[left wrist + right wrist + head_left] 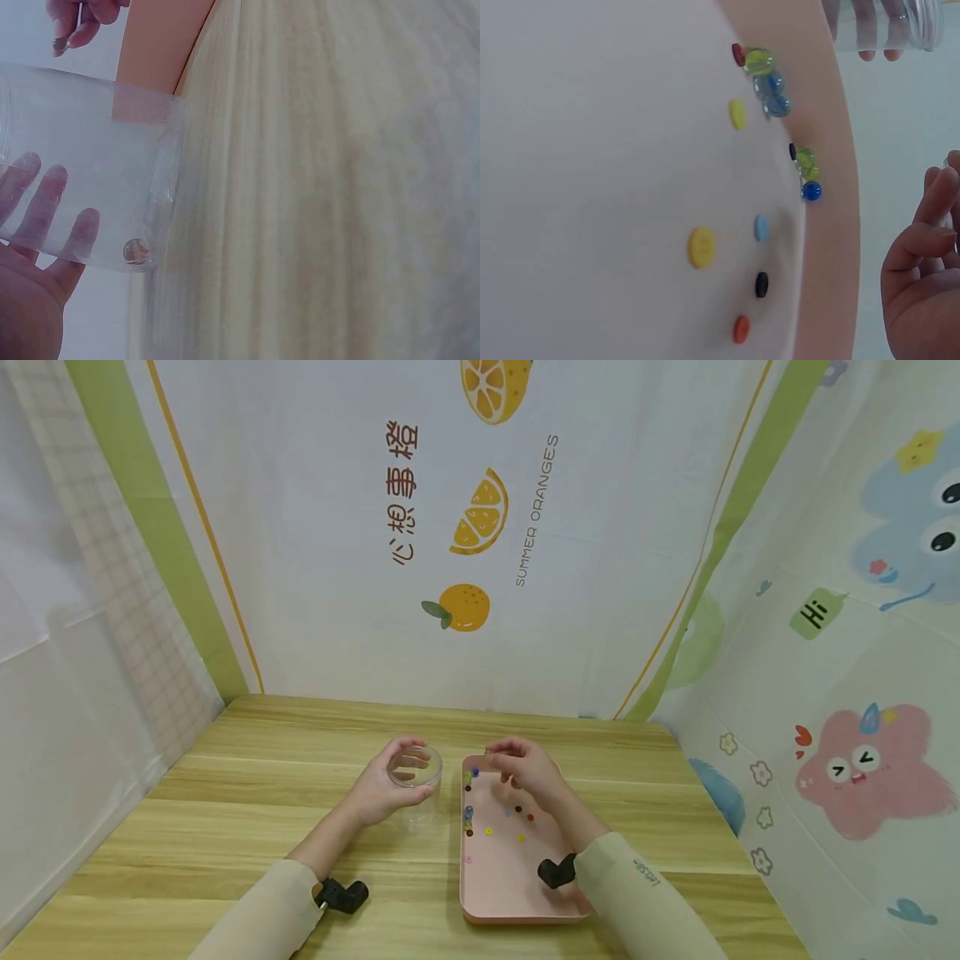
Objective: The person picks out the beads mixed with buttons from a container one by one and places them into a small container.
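My left hand [377, 789] grips a clear jar [420, 812] by its side, left of the pink tray [517, 893]. One glass marble [137, 251] lies at the jar's bottom. Above the tray's far end, my right hand [531, 770] pinches a small round marble [59, 45] between its fingertips. Along the tray's left wall several marbles, among them a dark blue marble [811, 190], sit in small groups. Flat buttons lie on the tray floor, including a yellow button [701, 247], a black button [761, 285] and a red button [741, 329].
The wood-grain table [285, 793] carries both jar and tray. Behind it hangs a white cloth [337, 610] with printed oranges, and a patterned cloth [847, 677] hangs on the right. The tray's raised rim surrounds the marbles and buttons.
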### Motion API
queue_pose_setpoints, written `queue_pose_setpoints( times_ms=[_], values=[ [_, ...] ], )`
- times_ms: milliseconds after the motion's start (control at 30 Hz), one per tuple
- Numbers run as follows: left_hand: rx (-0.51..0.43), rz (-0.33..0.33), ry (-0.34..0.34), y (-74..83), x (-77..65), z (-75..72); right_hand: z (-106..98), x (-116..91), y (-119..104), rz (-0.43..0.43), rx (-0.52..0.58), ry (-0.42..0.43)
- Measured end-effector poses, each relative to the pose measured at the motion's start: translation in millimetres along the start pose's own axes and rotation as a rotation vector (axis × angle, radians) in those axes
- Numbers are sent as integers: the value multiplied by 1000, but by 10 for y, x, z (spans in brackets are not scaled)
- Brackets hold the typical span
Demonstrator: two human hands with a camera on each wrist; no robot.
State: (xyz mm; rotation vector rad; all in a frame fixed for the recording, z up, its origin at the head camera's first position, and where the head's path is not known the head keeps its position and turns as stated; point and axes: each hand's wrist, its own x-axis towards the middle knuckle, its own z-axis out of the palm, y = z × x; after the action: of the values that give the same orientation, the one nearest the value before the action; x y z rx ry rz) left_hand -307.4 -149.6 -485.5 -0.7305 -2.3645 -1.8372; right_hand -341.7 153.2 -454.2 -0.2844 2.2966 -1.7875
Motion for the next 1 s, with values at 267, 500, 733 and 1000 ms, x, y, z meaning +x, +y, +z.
queue_pose_setpoints(
  times_ms=[267,500,733,1000],
  values=[
    [13,4,0,-4,-4,4,11,9,-76,-17,6,-2],
    [-5,6,1,0,-5,8,28,0,-141,-50,1,-10],
    [-18,2,0,3,-5,9,44,-25,-206,-69,24,-18],
    [-19,0,0,13,-2,10,72,-45,-276,-73,93,-14]
  ],
)
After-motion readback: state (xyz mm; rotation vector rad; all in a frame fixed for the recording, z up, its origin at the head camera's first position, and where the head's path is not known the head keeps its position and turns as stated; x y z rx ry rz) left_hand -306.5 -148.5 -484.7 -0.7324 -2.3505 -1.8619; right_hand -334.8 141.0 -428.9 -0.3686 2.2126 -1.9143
